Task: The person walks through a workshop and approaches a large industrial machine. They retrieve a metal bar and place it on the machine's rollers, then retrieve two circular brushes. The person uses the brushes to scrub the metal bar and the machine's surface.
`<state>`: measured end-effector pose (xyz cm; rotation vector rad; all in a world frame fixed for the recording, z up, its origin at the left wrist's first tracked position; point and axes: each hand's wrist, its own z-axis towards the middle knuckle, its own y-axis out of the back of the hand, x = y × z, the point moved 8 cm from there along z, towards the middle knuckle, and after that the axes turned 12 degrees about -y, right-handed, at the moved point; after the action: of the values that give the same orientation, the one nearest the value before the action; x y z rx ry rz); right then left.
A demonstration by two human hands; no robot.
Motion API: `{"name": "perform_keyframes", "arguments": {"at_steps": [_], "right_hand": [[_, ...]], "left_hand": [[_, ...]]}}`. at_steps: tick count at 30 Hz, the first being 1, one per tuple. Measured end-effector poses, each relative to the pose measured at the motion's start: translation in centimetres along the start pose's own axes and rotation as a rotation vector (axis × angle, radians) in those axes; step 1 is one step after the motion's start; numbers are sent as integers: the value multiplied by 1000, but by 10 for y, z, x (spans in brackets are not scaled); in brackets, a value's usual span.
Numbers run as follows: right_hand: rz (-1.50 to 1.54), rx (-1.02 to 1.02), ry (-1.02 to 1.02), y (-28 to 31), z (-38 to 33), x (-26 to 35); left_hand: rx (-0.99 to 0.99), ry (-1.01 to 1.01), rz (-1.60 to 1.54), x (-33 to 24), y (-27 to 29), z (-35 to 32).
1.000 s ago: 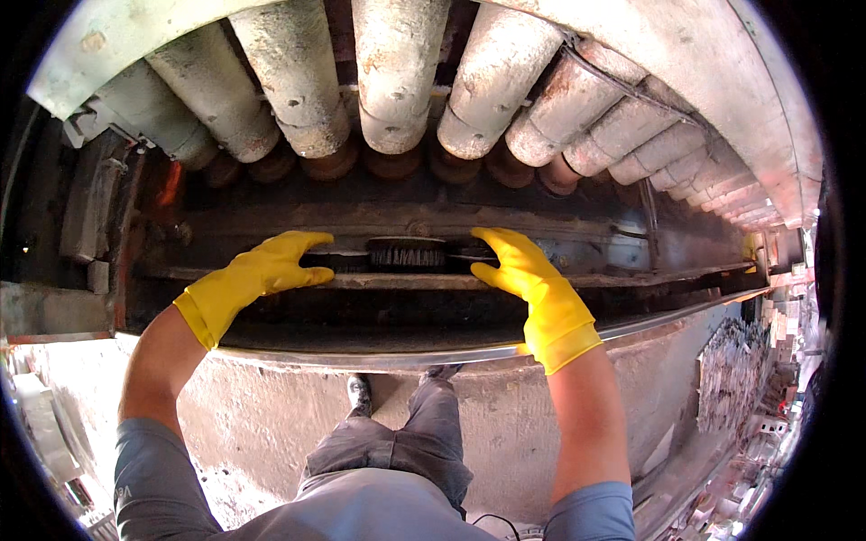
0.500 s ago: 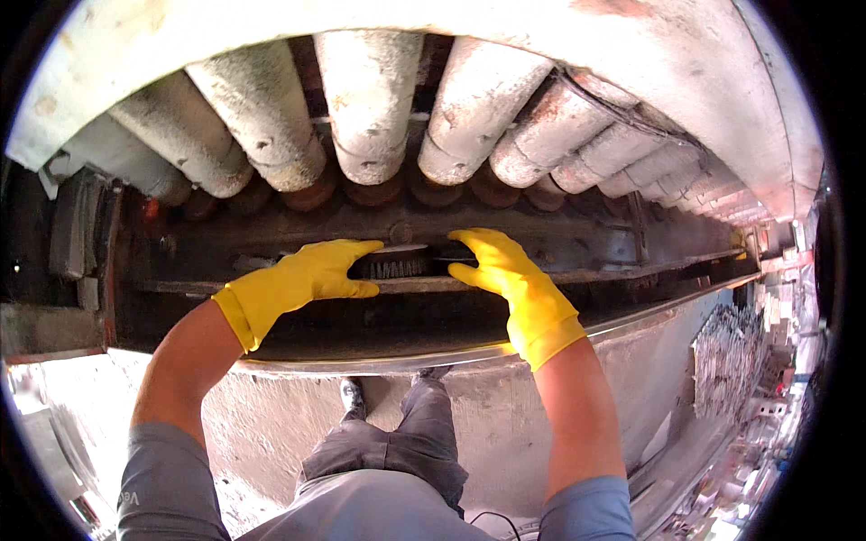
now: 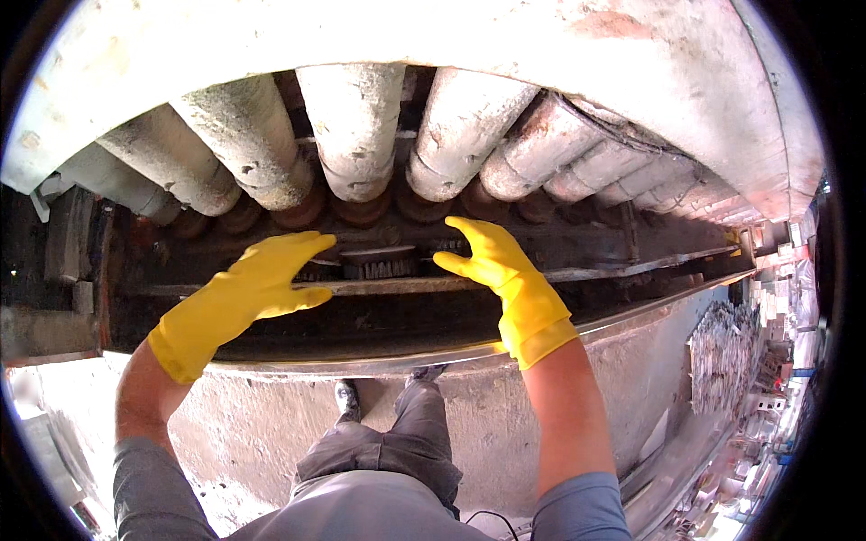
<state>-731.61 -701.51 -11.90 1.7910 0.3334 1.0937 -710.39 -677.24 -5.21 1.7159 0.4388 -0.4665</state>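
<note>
A dark round piece with a ribbed, brush-like side [image 3: 379, 264] sits on the narrow ledge [image 3: 424, 287] of a long dark trough, midway between my two yellow-gloved hands. My left hand [image 3: 245, 293] is off to its left, thumb and fingers parted, with nothing in its grasp. On the other side, my right hand [image 3: 499, 279] also holds nothing; its thumb and fingers spread toward the piece, with a gap between. More ribbed edges show partly beside each hand, but the gloves hide much of them.
Above the trough hang several thick whitish cylinders [image 3: 356, 135] in a row, under a broad pale curved cover [image 3: 433, 32]. A metal front edge [image 3: 361, 367] runs between me and the trough. Stacked flat pieces [image 3: 724, 356] stand on the floor to the right.
My left hand has drawn away to the left, widening the space between the hands and uncovering more of the ribbed piece. My right hand keeps nearly the same pose. The view has shifted slightly.
</note>
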Motion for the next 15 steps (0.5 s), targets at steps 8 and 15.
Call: {"name": "perform_keyframes", "arguments": {"at_steps": [8,15], "right_hand": [[73,-68,-3,-3,-44,-5],[18,-61,-86,10,-77,11]], "left_hand": [[-361,256,-61,-52,39,-165],[-402,547,-16,-17,-30,-245]]}}
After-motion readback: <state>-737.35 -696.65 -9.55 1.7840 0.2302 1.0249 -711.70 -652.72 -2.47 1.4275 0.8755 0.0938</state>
